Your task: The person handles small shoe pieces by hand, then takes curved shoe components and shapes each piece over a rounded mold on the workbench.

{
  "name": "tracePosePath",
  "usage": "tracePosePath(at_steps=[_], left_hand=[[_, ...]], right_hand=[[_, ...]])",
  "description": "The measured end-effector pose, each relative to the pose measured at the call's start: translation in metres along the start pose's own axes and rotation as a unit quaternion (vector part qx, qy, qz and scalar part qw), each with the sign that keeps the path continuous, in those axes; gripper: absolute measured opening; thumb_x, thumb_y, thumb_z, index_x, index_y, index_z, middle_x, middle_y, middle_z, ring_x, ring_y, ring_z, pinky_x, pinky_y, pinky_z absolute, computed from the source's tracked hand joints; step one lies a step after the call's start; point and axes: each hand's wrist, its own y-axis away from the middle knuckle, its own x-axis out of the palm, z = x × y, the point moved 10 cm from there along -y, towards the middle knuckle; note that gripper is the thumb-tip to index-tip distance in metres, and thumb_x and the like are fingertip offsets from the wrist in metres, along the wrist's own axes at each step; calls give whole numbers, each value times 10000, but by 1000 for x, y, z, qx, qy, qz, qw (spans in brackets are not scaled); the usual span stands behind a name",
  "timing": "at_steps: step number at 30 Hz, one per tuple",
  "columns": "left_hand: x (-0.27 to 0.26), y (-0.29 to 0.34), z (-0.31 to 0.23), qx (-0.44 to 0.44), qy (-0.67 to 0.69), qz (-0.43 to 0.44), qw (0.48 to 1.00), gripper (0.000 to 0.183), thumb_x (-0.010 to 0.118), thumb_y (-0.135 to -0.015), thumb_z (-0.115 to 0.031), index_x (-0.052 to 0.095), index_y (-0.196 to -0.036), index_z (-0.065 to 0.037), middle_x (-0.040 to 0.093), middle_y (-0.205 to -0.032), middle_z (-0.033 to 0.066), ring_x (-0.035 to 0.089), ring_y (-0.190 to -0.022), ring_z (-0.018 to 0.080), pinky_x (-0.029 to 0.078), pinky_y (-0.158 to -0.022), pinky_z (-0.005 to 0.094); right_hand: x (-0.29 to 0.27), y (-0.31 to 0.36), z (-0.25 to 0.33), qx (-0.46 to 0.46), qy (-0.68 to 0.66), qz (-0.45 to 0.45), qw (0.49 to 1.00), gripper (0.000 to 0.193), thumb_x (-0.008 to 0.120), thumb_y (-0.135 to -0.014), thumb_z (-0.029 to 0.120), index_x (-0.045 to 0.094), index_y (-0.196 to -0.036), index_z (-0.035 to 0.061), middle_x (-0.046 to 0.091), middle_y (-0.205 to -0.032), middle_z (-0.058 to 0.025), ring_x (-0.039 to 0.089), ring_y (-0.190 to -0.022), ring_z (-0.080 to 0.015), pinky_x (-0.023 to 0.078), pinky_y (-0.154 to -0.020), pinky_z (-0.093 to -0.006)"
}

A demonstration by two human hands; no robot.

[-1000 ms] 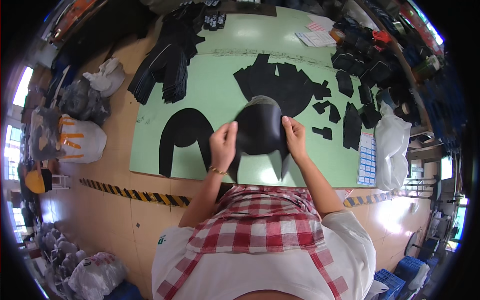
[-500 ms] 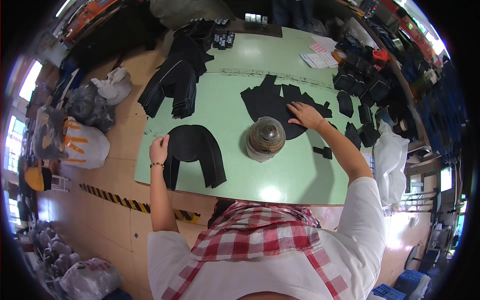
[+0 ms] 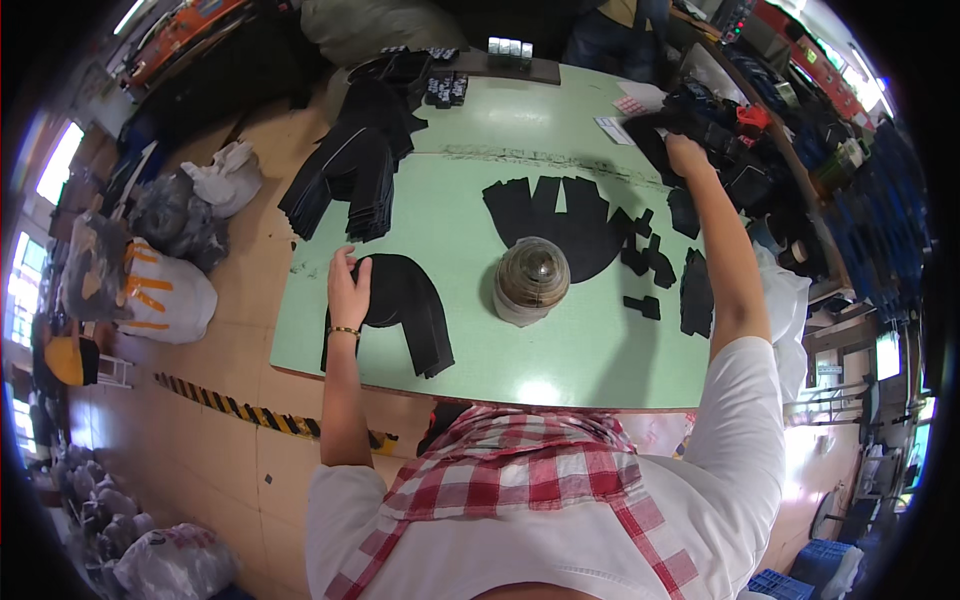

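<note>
Black arch-shaped flat panels (image 3: 402,292) lie near the left front corner of a broad pale-green table (image 3: 480,345), legs toward the person. The left hand (image 3: 348,288) has shifted from beside their outer edge to over their upper left shoulder. Its thumb stands slightly off the fingers; whether they pinch the edge, I cannot tell.

A black fan-shaped pile of notched sheet pieces (image 3: 560,232) lies right of centre. Half a second ago the right hand (image 3: 686,156) lay spread on it; now that hand is at the far right, fingers apparently closed on a black sheet piece (image 3: 648,140). The pile's top outline has changed too, suggesting that this piece came off it.

The grey-brown dome-shaped form (image 3: 532,280) just in front of the pile is bare, though a second ago both hands bent a black panel over it. Each hand is now busy apart. Smallest, a black T-shaped piece (image 3: 643,306) lies untouched to the dome's right.
</note>
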Motion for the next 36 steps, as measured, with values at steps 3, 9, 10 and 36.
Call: tracePosePath(at_steps=[3,9,10,36], left_hand=[[7,-5,-38,3,66,17,998,295,565,-911,-193,506,-1151,-32,584,-925,107,581,-866,198,464,-806,324],[67,-1,-91,-112,453,183,865,357,418,-986,-317,514,-1160,-21,618,-1079,113,585,-1033,179,434,-921,317],[75,0,-99,-111,505,194,833,428,373,-991,-361,481,-1206,-7,575,-1169,136,551,-1099,200,409,-964,327],[66,36,-205,-182,760,393,484,817,175,-889,-681,124,-1471,-110,240,-1484,122,268,-1350,330,244,-1012,680]], right_hand=[[-38,-7,18,-12,171,-37,984,283,601,-848,194,603,-959,-66,654,-845,-219,648,-715,-340,540,-675,-372],[-69,57,169,7,-559,248,791,367,558,-922,311,577,-1042,-36,658,-823,-87,666,-677,-154,553,-594,-269],[-77,68,188,4,-613,256,747,356,561,-922,310,571,-1053,-21,657,-830,-107,668,-653,-161,553,-571,-240],[37,162,191,120,-703,245,657,310,540,-934,229,563,-1147,5,639,-955,-29,609,-796,-72,510,-721,-227]])
